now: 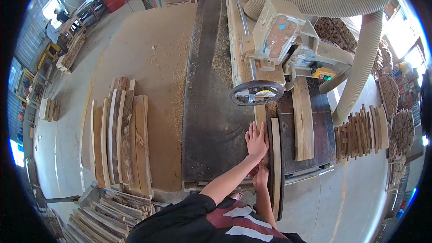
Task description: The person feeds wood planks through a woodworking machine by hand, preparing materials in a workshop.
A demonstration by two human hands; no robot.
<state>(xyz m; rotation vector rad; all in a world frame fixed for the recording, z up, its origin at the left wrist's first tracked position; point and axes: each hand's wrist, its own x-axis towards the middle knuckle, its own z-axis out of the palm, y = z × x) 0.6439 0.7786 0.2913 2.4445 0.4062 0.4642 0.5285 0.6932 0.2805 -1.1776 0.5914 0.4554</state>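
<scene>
A narrow wooden board (260,114) lies lengthwise on the dark machine table (216,126), its far end running under the handwheel of a large woodworking machine (270,40). My left hand (257,143) rests flat on this board with its fingers stretched forward. Close behind it, my right hand (260,176) is at the board's near end, fingers bent; what they hold is partly hidden. Just right of both hands stands a long fence with a pale wooden strip (276,162) along it. Farther right, a wider plank (303,121) lies on the table.
Stacked boards (119,139) stand left of the table, with more planks (99,216) at the lower left. A handwheel (256,93) juts toward me. A thick hose (364,63) hangs at the right, near piled wood (360,132). Two people are far back left.
</scene>
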